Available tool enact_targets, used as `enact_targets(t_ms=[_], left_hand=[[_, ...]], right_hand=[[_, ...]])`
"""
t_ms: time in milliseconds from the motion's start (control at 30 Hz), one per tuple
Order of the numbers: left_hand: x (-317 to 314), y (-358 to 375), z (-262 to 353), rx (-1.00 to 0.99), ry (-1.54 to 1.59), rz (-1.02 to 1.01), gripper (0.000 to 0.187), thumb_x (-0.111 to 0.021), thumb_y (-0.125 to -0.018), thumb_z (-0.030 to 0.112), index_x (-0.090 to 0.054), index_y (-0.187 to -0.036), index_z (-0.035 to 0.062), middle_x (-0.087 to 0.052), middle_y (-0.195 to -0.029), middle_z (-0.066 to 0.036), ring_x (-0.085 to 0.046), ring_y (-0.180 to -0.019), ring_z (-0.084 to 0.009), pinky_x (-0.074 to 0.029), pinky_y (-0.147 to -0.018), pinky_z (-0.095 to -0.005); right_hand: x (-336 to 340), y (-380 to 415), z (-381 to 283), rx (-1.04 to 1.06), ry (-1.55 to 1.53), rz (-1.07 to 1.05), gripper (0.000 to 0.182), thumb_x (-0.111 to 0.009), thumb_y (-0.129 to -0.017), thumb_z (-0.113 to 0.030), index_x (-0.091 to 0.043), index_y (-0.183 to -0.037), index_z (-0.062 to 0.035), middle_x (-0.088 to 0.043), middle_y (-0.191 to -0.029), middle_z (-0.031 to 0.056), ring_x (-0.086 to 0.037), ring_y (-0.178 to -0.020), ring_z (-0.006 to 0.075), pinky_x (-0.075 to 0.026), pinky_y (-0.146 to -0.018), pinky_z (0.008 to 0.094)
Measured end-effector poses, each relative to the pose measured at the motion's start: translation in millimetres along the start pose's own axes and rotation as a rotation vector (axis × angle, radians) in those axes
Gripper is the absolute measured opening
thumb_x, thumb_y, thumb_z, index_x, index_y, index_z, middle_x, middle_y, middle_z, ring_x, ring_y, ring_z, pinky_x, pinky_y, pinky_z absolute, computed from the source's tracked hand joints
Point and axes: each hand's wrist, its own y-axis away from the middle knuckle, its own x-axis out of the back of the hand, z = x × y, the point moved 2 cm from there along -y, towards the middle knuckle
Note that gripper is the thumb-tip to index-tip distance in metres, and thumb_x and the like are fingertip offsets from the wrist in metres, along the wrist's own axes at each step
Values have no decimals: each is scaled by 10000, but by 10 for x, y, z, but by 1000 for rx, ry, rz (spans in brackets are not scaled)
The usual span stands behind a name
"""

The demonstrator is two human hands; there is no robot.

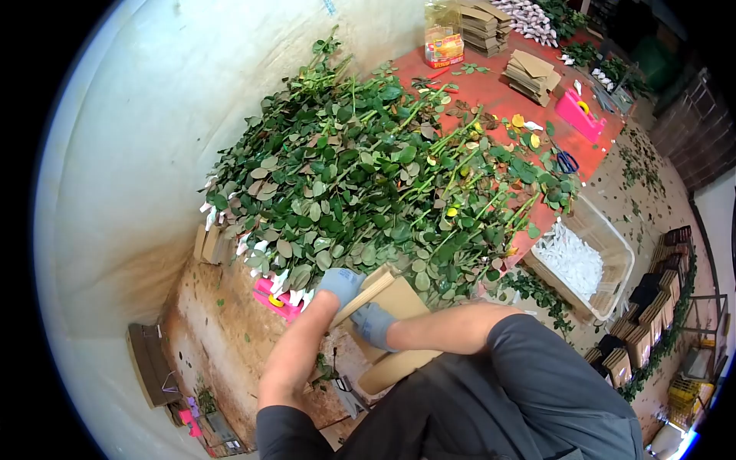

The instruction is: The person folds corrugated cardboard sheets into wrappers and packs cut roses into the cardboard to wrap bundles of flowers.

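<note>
Rose stems (pixel 368 176) heaped on table (pixel 222 322), cardboard sheets (pixel 391 307) in front, plastic bin (pixel 606 268) right

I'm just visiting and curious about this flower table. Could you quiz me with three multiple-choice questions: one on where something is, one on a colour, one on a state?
1. Where is the clear bin of white bits?
A. right of the stem pile
B. on the wall
C. under the hands

2. What colour are the gloves?
A. red
B. blue
C. yellow

3. The cardboard sheets are:
A. lying untouched
B. held by both hands
C. burning

Answers:
1 A: it sits at the table's right edge, beside the stem pile.
2 B: left hand and right hand both wear blue.
3 B: both hands grip them.
</note>
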Motion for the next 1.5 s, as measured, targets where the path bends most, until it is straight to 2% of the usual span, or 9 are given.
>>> enact_targets(t_ms=[333,667,767,933,1033,1167,1367,1467,1500], left_hand=[[84,218,-30,33,337,302,240,-572,-934,308,-704,-1025,129,-727,-960,-176,-699,-914,-371,-549,-824,-476],[171,120,-1,194,281,190,209,-600,-909,233,-768,-991,139,-743,-1007,-152,-706,-979,-351,-562,-868,-448],[343,641,5,174,640,640,259,-631,-922,278,-768,-1080,126,-738,-1045,-138,-694,-967,-365,-552,-870,-446],[565,1699,560,253,894,858,256,-715,-878,273,-758,-1033,74,-734,-1054,-144,-699,-932,-352,-547,-856,-419],[342,1865,1151,82,786,717,338,-723,-881,335,-725,-1116,91,-726,-1022,-121,-706,-932,-296,-536,-869,-422],[-377,1417,1931,333,517,595,204,-628,-855,260,-673,-980,106,-644,-925,-87,-650,-907,-269,-481,-796,-426],[-444,1418,2059,465,545,721,157,-632,-841,264,-625,-891,115,-611,-873,-76,-624,-854,-269,-467,-770,-419],[-398,1891,1540,345,1179,605,416,-689,-874,468,-703,-1056,95,-708,-1040,-102,-669,-989,-315,-512,-862,-449],[-630,1909,1307,513,1196,569,488,-693,-873,515,-727,-1142,109,-733,-1105,-112,-677,-1033,-324,-516,-929,-450]], right_hand=[[-46,72,11,17,66,118,284,-591,-891,-214,-755,-1083,-84,-619,-1214,112,-585,-1087,297,-466,-766,409],[-13,101,54,43,28,237,249,-584,-864,-223,-722,-1004,-69,-626,-1136,151,-607,-977,324,-497,-742,437],[128,127,73,10,-92,132,260,-543,-922,-197,-735,-1049,-77,-642,-1175,133,-606,-1072,310,-484,-838,439],[150,121,81,33,-59,125,250,-554,-912,-212,-726,-1052,-97,-644,-1157,121,-614,-1069,287,-492,-836,421],[13,68,143,134,-63,122,258,-570,-895,-218,-715,-1061,-86,-634,-1176,135,-609,-1088,295,-500,-832,431],[109,102,144,105,-3,106,332,-594,-860,-208,-659,-1145,-51,-610,-1199,176,-596,-1094,333,-520,-797,467],[183,122,154,205,122,63,366,-595,-867,-203,-620,-1202,-57,-579,-1239,185,-599,-1078,338,-528,-774,448],[238,121,171,200,160,-34,375,-577,-890,-194,-617,-1234,-53,-570,-1234,182,-586,-1120,334,-530,-764,438],[226,125,178,200,162,-35,375,-577,-890,-194,-617,-1234,-53,-570,-1234,182,-586,-1120,334,-530,-764,438]])
